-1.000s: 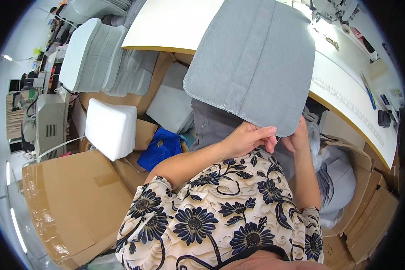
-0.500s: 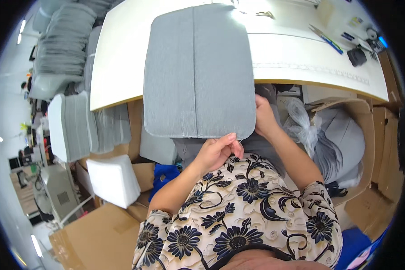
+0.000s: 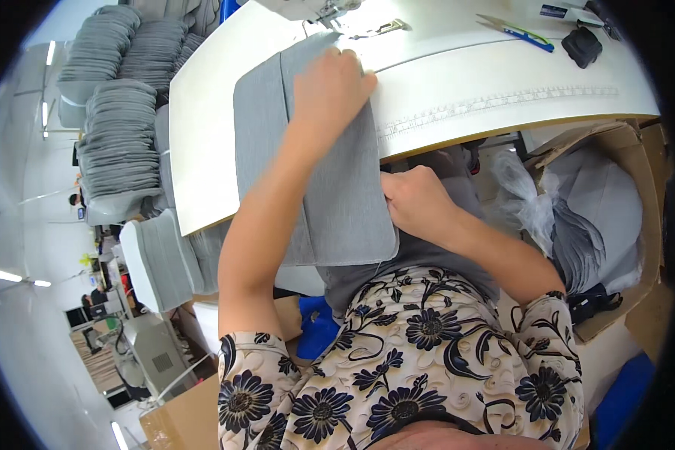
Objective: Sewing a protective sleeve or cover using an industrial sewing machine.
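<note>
A grey rectangular fabric panel with rounded corners and a seam down its length lies partly on the white table. Its near end hangs over the table's edge above my lap. My left hand reaches across the panel to its far end, just before the sewing machine; motion blurs it and its fingers are partly hidden. My right hand is closed on the panel's right edge, below the table's rim, with the fingertips out of sight. A loose thread shows at the near corner.
The white table carries a printed ruler strip, thread snips and a small black object. Stacks of grey panels stand left. An open carton at right holds more grey pieces and a clear plastic bag.
My left hand has moved from the panel's near edge to its far end. The panel has turned and now sits lower in view. The sewing machine has come into view.
</note>
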`<state>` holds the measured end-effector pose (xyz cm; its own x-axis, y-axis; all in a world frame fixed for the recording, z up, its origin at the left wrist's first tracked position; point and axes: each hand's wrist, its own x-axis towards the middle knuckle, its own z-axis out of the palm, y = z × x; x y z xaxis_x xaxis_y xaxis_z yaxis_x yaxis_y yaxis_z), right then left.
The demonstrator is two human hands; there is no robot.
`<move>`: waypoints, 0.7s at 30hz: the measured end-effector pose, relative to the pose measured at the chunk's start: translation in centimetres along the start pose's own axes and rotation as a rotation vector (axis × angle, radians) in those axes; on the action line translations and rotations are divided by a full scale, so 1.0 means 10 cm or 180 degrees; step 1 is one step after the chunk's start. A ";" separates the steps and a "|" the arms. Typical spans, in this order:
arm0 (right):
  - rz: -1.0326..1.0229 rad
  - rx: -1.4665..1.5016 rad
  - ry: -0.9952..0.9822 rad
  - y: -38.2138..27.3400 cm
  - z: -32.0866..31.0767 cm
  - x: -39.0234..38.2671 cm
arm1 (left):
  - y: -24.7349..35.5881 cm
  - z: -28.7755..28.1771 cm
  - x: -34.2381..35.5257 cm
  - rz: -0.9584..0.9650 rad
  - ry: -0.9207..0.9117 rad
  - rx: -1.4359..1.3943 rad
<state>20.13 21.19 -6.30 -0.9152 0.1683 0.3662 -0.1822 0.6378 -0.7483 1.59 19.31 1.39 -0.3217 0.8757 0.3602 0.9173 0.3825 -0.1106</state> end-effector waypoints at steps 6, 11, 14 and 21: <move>-0.0835 -0.1034 0.0392 -0.08 -0.61 0.48 | -0.38 -0.21 0.07 -0.0872 -0.0801 -0.1428; -0.1101 -0.2041 0.0276 0.35 -0.55 0.84 | -0.30 -0.16 0.07 -0.0440 -0.0654 -0.1165; -0.1220 -0.2239 0.0227 0.38 -0.64 0.78 | -0.28 -0.18 0.06 -0.0146 -0.0858 -0.0756; -0.1201 -0.2476 0.0155 0.33 -0.76 0.66 | -0.25 -0.03 -0.20 0.0655 0.0132 -0.0786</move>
<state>16.27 30.13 -2.11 -0.8233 -0.1377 0.5506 -0.1567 0.9876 0.0126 0.02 16.53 1.24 -0.1184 0.9125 0.3915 0.9929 0.1112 0.0412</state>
